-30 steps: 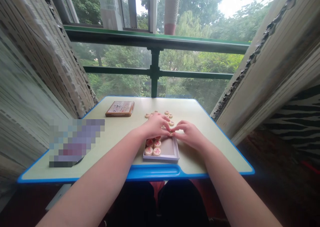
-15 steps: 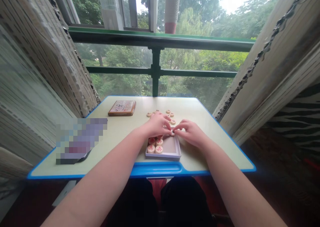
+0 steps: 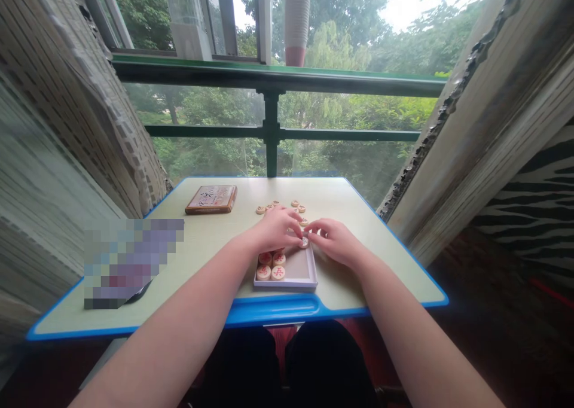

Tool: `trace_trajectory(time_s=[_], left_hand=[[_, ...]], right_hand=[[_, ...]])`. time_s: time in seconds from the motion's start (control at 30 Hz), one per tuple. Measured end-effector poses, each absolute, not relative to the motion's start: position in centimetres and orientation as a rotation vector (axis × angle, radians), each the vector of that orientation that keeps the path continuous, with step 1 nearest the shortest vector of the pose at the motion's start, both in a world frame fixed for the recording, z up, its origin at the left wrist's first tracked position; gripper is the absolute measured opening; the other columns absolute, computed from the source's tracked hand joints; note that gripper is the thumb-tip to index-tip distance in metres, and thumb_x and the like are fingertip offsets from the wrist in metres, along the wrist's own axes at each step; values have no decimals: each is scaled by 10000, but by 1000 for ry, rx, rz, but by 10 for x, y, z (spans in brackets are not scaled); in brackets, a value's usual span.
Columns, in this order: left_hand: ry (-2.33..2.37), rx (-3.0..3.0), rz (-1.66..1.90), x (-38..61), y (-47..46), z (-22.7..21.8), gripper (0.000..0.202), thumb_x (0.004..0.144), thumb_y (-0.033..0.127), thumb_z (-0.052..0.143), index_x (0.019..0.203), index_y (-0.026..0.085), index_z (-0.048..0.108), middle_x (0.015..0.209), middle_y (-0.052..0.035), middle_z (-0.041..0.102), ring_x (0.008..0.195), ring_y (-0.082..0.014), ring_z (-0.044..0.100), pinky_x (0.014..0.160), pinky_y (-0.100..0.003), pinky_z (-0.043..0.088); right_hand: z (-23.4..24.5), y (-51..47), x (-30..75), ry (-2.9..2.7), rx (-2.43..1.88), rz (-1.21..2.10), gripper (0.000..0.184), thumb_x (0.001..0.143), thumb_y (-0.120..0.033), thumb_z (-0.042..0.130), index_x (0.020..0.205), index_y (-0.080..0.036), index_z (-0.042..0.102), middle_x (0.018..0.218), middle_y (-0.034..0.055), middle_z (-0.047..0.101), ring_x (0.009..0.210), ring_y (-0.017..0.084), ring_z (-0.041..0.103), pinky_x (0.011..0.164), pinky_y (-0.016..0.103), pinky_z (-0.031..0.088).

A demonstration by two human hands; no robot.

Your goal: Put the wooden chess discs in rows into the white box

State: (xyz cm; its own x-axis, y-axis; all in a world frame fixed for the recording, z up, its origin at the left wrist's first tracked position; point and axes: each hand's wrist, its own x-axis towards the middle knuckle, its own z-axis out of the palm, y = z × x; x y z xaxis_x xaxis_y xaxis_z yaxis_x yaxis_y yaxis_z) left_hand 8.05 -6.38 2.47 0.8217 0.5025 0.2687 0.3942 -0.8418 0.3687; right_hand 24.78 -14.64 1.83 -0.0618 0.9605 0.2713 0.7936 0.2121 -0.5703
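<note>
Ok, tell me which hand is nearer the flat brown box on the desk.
Left. The left hand sits to the right of the box, apart from it; the right hand lies farther right, beyond the left hand.

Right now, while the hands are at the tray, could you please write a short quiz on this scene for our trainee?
1. Multiple choice: where do the round chess pieces lie in the white tray? A) its left part B) its right part C) along its front rim

2. Short answer: which is nearer the brown box, the left hand or the right hand?

3. True or false: the brown box lies inside the white tray.

Key: 1 A; 2 the left hand; 3 false.
</note>
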Motion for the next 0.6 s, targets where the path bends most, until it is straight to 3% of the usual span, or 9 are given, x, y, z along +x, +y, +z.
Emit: trace_trajectory(time_s=[0.27, 0.6], left_hand=[[679, 2738, 514, 79, -64, 24, 140, 726, 351, 639, 795, 284, 740, 1081, -18, 633, 1043, -256, 489, 955, -420, 334], [618, 2753, 579, 81, -64, 22, 140, 704, 368, 664, 751, 257, 737, 1040, -16, 657, 1024, -247, 508, 940, -407, 328]], right_hand=[[19, -146, 248, -1898, -1629, 404, 198, 768, -241, 536, 877, -182, 691, 824, 31, 666, 630, 110, 537, 642, 239, 418], [17, -145, 248, -1901, -1607, 424, 190, 766, -232, 533, 867, -183, 686, 827, 23, 665, 621, 104, 528, 641, 235, 417]])
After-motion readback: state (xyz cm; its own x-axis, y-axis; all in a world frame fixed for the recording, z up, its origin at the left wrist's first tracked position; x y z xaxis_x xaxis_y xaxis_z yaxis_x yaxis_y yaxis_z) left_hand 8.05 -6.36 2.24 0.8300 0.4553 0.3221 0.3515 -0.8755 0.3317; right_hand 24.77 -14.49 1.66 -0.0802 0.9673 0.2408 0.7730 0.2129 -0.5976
